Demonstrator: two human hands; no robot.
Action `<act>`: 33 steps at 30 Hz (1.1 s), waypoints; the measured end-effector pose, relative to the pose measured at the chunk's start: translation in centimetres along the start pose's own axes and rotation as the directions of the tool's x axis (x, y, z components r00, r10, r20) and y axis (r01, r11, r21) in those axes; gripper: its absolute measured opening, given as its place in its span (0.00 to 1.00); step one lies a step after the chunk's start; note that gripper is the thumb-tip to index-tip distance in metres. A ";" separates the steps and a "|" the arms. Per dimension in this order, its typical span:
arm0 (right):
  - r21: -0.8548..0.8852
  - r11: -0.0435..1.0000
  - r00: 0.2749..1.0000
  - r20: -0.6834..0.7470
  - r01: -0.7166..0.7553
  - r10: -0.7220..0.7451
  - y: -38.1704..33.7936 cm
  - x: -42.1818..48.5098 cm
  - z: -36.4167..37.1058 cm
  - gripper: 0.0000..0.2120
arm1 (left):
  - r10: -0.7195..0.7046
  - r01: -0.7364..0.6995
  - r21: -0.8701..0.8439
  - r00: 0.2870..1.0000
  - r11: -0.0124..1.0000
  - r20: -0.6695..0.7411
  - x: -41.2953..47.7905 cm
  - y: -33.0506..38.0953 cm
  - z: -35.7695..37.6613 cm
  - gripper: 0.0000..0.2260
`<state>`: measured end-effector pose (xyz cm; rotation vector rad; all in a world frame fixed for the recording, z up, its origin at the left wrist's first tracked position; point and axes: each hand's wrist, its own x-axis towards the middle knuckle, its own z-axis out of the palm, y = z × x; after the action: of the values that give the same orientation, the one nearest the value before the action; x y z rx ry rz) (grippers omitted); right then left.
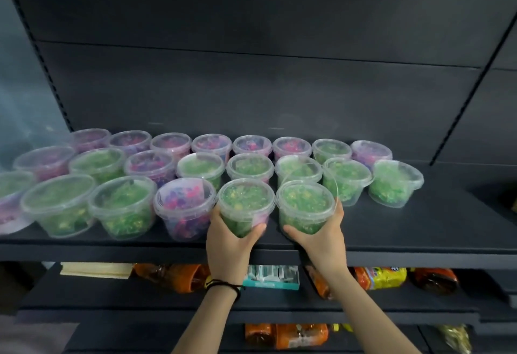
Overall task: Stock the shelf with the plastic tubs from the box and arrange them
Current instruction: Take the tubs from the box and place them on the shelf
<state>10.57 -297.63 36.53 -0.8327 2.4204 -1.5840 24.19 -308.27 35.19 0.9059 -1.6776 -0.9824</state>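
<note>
Head view: looks forward and down at a dark shelving unit, both forearms reaching up from the near edge.
Left hand [229,230]: fingers and thumb are curled round the lower wall of the left green tub [246,204], cupping it from the near side.
Right hand [321,230]: wraps the right green tub [306,205] the same way, thumb on its left flank and fingers round its right.
Held tubs: both upright with lids on, at the near edge of the shelf [419,227], just beside each other. Whether their bases rest on the board or hang just above it I cannot tell.
Front row: the left green tub sits close against the pink tub [183,205]; more green tubs run off to the left.
Stock behind: a middle row [250,167], mostly green, and a far row [251,145], mostly pink and purple, against the back panel.
Free space: bare board to the right of the right green tub.
Box: not in view.
Lower shelf: orange bottles [167,274] and a teal carton [272,276].
Step in hand: by my reading, setting two tubs into the front row at once.
Next move: likely seat both flat, nudge them in line with the pink tub, let go, then fetch more for the right.
</note>
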 end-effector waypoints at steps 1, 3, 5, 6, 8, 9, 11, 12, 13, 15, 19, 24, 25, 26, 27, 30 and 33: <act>0.014 1.000 1.000 0.010 0.006 -0.006 0.1 -0.1 -0.2 0.61 | 0.020 -0.020 0.001 1.000 1.000 0.021 -0.1 -0.1 -0.2 0.40; 0.051 0.999 1.000 0.027 0.015 -0.016 0.6 -0.7 -0.7 0.59 | 0.059 -0.060 0.013 0.996 0.998 0.064 -0.6 -0.5 -0.9 0.38; 0.078 0.997 1.000 0.022 0.006 -0.008 1.3 -1.8 -1.5 0.52 | 0.066 -0.071 0.058 0.994 0.996 0.083 -1.3 -1.1 -1.6 0.34; 0.080 0.997 1.000 0.005 -0.001 0.000 1.7 -2.6 -2.0 0.49 | 0.056 -0.062 0.080 0.996 0.995 0.070 -1.8 -1.3 -2.0 0.32; 0.077 0.997 0.999 -0.045 0.001 0.002 2.4 -4.0 -3.4 0.42 | 0.025 -0.025 0.088 1.000 0.996 0.012 -2.8 -1.2 -2.8 0.27; 0.074 0.997 0.997 -0.071 0.010 -0.005 2.6 -4.5 -4.1 0.39 | 0.015 -0.013 0.082 1.000 0.997 -0.014 -3.3 -0.9 -3.1 0.25; 0.074 0.997 0.995 -0.104 0.015 -0.008 3.0 -5.5 -5.9 0.35 | 0.010 -0.007 0.074 0.999 0.997 -0.032 -4.2 0.1 -3.4 0.21; 0.074 0.997 0.994 -0.112 0.012 -0.004 3.4 -5.9 -6.8 0.34 | 0.009 -0.007 0.069 1.000 0.998 -0.019 -4.6 0.5 -3.3 0.20; 0.073 0.997 0.993 -0.119 0.011 -0.002 3.7 -6.4 -7.9 0.34 | 0.014 -0.014 0.062 1.000 0.998 0.000 -5.2 1.1 -3.0 0.18; 0.076 0.997 0.992 -0.129 0.006 0.004 4.6 -7.7 -10.7 0.35 | 0.048 -0.051 0.055 0.998 0.997 0.046 -7.0 2.3 -1.7 0.16; 0.057 0.998 0.993 -0.113 -0.026 0.032 7.6 -11.6 -18.3 0.37 | 0.060 -0.074 0.049 0.969 0.996 0.240 -12.3 4.7 2.6 0.19; -0.049 0.994 0.984 -0.155 -0.097 0.089 14.3 -18.3 -30.1 0.39 | -0.087 0.055 0.083 0.889 0.995 0.449 -23.5 6.4 8.9 0.20; -0.077 0.990 0.983 -0.150 -0.115 0.103 15.8 -19.6 -32.3 0.37 | -0.116 0.086 0.084 0.872 0.993 0.475 -26.0 6.7 10.1 0.19; -0.104 0.986 0.983 -0.142 -0.133 0.118 17.4 -20.8 -34.3 0.36 | -0.134 0.104 0.087 0.857 0.991 0.498 -28.5 6.9 11.4 0.17; -0.122 0.980 0.981 -0.133 -0.155 0.138 19.0 -21.9 -36.1 0.35 | -0.143 0.109 0.095 0.843 0.989 0.519 -30.8 7.1 12.6 0.17; -0.148 0.967 0.974 -0.124 -0.209 0.191 23.5 -24.7 -40.8 0.33 | -0.173 0.122 0.126 0.789 0.985 0.590 -36.9 7.9 15.9 0.17; -0.167 0.943 0.957 -0.093 -0.287 0.275 27.2 -26.2 -44.2 0.32 | -0.225 0.131 0.190 0.728 0.973 0.647 -41.3 8.4 18.4 0.18</act>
<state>4.94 -240.50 27.21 -0.4331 2.6186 -1.3261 16.64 -264.32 24.01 0.8639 -2.3110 -1.4649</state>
